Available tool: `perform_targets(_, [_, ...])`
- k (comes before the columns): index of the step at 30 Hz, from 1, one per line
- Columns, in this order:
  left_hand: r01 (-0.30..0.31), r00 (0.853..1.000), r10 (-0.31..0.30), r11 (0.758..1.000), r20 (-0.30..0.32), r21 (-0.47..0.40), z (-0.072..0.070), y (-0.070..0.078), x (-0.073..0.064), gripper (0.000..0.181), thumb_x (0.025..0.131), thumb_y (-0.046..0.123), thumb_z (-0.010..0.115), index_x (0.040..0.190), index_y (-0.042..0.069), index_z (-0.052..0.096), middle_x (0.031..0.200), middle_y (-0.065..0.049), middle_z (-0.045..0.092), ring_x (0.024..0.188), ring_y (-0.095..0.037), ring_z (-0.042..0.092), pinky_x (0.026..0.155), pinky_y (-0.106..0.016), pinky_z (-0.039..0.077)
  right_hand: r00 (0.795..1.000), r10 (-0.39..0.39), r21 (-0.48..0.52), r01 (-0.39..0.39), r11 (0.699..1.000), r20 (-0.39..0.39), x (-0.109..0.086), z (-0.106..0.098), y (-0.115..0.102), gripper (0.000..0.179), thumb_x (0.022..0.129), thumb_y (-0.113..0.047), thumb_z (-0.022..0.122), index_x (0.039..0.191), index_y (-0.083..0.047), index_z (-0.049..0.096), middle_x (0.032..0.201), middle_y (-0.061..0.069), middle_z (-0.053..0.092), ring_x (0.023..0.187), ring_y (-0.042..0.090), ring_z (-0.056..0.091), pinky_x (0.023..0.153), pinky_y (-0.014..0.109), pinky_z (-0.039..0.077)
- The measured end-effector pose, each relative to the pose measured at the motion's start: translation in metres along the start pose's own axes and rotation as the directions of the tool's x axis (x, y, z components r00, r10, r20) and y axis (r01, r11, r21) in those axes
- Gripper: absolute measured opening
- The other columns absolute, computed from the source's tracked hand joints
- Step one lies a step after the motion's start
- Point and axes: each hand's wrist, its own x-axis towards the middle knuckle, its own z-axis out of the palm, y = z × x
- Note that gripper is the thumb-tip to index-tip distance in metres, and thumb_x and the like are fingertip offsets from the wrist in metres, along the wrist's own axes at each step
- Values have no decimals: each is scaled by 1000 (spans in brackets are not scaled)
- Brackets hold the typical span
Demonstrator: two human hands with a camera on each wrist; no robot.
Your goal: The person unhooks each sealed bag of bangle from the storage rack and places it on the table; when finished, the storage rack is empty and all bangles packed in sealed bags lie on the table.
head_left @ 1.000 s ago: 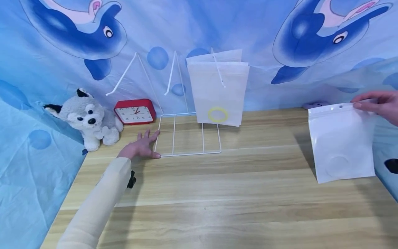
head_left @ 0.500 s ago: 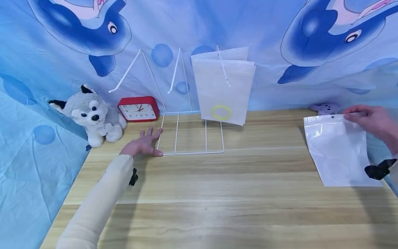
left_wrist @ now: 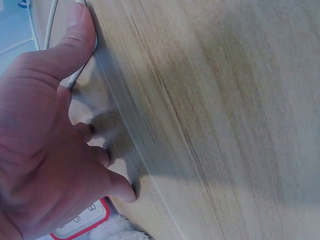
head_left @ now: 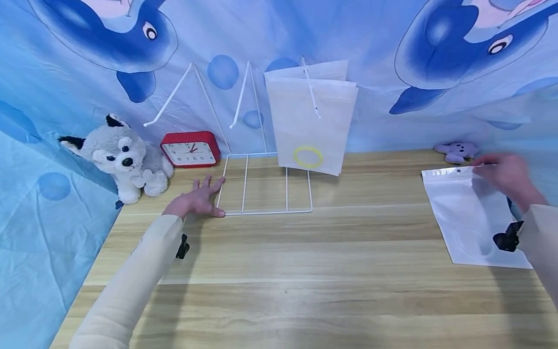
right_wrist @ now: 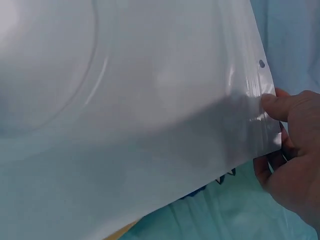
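My right hand (head_left: 507, 177) pinches the top right corner of a white zip bag (head_left: 462, 213) at the table's right side. In the right wrist view, the thumb lies on the front of the bag's (right_wrist: 165, 90) zip strip, beside a small punched hole, and a round outline shows through the bag. My left hand (head_left: 198, 198) rests with fingers spread on the left end of a white wire rack (head_left: 261, 212); in the left wrist view the thumb of the left hand (left_wrist: 45, 125) lies on the wire. Several white bags (head_left: 309, 116) hang from the rack's right hook, the front one showing a yellow ring.
A red clock (head_left: 191, 149) and a grey-white plush husky (head_left: 126, 162) stand left of the rack. A small purple plush toy (head_left: 457, 151) lies at the back right, just behind the held bag. Two bare wire hooks (head_left: 241, 97) jut forward. Blue dolphin cloth (head_left: 370, 39) hangs behind the wooden table (head_left: 287, 271).
The right hand has come inward and down with the bag, which now lies lower and flatter over the table. More of the purple toy shows. The left hand stays on the rack.
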Motion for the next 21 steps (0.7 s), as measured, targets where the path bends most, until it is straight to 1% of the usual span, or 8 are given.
perform_targets(3, [-7, 1000, 7, 1000, 2, 5, 0, -1, 0, 111, 85, 44, 78, 162, 17, 3, 162, -27, -14, 141, -59, -15, 95, -87, 2, 1000, -10, 2, 10, 1000, 14, 3, 3, 0, 30, 99, -9, 54, 119, 14, 58, 118, 39, 51, 97, 50, 48, 60, 44, 47])
perform_targets(5, [-13, 1000, 13, 1000, 3, 7, 0, -2, 0, 110, 85, 43, 78, 162, 16, 3, 161, -29, -14, 141, -59, -14, 95, -87, 3, 1000, -13, -3, 13, 1000, 21, 5, 4, 1, 31, 99, -10, 55, 118, 14, 58, 118, 38, 49, 99, 50, 45, 60, 40, 44])
perform_targets(10, [-16, 1000, 16, 1000, 6, 10, -1, -2, -2, 110, 86, 42, 77, 162, 15, 2, 160, -31, -14, 140, -60, -15, 94, -87, 3, 999, 28, -22, -27, 999, 43, 10, 8, 3, 35, 100, -15, 56, 120, 13, 55, 123, 37, 40, 110, 54, 30, 72, 54, 38])
perform_targets(12, [-14, 1000, 14, 1000, 5, 8, -1, -1, -3, 110, 86, 42, 77, 162, 15, 2, 160, -30, -14, 140, -60, -15, 94, -87, 3, 998, 43, -27, -42, 999, 43, 11, 9, 3, 35, 101, -16, 56, 121, 13, 55, 122, 36, 40, 110, 54, 29, 74, 58, 37])
perform_targets(15, [-11, 1000, 11, 1000, 4, 8, -1, -1, -2, 110, 86, 43, 77, 162, 16, 2, 161, -29, -14, 140, -59, -15, 95, -87, 3, 998, 46, -34, -45, 998, 30, 10, 9, 1, 33, 100, -13, 57, 120, 13, 56, 119, 35, 42, 106, 52, 32, 73, 57, 38])
perform_targets(17, [-8, 1000, 8, 1000, 4, 3, 0, 0, -1, 110, 86, 43, 78, 162, 16, 2, 161, -29, -15, 140, -59, -15, 95, -87, 2, 999, 45, -35, -44, 998, 17, 9, 10, 0, 32, 100, -11, 58, 119, 14, 56, 119, 35, 42, 107, 52, 32, 76, 59, 38])
perform_targets(19, [-7, 1000, 7, 1000, 6, -1, 0, -1, 0, 110, 86, 42, 78, 162, 16, 2, 161, -29, -15, 140, -59, -16, 95, -87, 2, 999, 33, -52, -33, 998, -3, 8, 11, 0, 31, 98, -8, 58, 117, 16, 55, 119, 36, 40, 110, 54, 29, 84, 63, 34])
perform_targets(21, [-6, 1000, 6, 1000, 8, -3, 0, -1, 1, 110, 86, 42, 78, 162, 16, 2, 161, -29, -15, 140, -59, -16, 95, -87, 1, 999, 6, -84, -9, 996, -34, 9, 13, 0, 30, 98, -6, 57, 115, 18, 54, 117, 39, 40, 115, 57, 26, 95, 68, 27])
